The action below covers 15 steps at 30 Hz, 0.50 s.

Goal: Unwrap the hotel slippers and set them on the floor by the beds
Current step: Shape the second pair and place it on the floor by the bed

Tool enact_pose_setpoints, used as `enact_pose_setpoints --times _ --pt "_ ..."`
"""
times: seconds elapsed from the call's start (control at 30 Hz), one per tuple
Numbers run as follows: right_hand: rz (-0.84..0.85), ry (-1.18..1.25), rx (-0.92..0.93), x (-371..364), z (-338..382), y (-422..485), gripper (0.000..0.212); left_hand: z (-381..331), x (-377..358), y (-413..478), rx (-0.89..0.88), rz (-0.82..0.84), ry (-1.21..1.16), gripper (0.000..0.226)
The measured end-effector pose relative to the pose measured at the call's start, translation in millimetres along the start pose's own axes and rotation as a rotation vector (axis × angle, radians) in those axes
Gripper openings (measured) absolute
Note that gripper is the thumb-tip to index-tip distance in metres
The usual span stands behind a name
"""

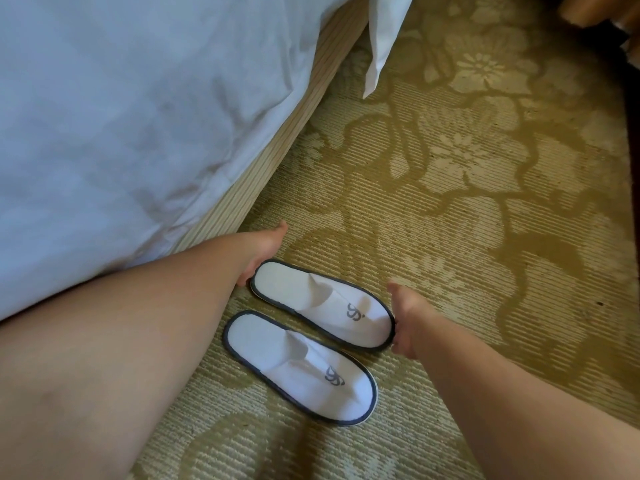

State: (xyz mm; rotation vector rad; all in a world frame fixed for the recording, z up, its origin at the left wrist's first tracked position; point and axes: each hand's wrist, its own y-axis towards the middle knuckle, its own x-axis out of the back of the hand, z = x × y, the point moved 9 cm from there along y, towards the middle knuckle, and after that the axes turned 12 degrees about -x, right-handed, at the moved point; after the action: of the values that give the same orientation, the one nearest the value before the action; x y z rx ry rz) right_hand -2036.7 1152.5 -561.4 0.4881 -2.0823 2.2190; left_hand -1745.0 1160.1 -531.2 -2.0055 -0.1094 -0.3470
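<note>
Two white hotel slippers with dark trim and a grey logo lie side by side on the patterned carpet, toes pointing lower right. My left hand (pixel 265 252) holds the heel end of the far slipper (pixel 322 303). At that slipper's toe end my right hand (pixel 408 323) grips the rim with curled fingers. The near slipper (pixel 298 368) lies flat beside it, touched by neither hand. No wrapper is in view.
A bed with white linen (pixel 121 116) and a striped beige base (pixel 277 143) runs along the left, just beyond the slippers. A white sheet corner (pixel 381 46) hangs down at the top. Gold floral carpet (pixel 485 168) spreads to the right; dark furniture (pixel 620 36) sits at the upper right.
</note>
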Motion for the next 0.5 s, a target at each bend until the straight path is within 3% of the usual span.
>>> enact_pose_setpoints --times 0.5 --pt "0.01 0.025 0.022 6.6 -6.8 -6.3 0.075 10.8 8.4 -7.1 0.03 -0.028 0.052 0.101"
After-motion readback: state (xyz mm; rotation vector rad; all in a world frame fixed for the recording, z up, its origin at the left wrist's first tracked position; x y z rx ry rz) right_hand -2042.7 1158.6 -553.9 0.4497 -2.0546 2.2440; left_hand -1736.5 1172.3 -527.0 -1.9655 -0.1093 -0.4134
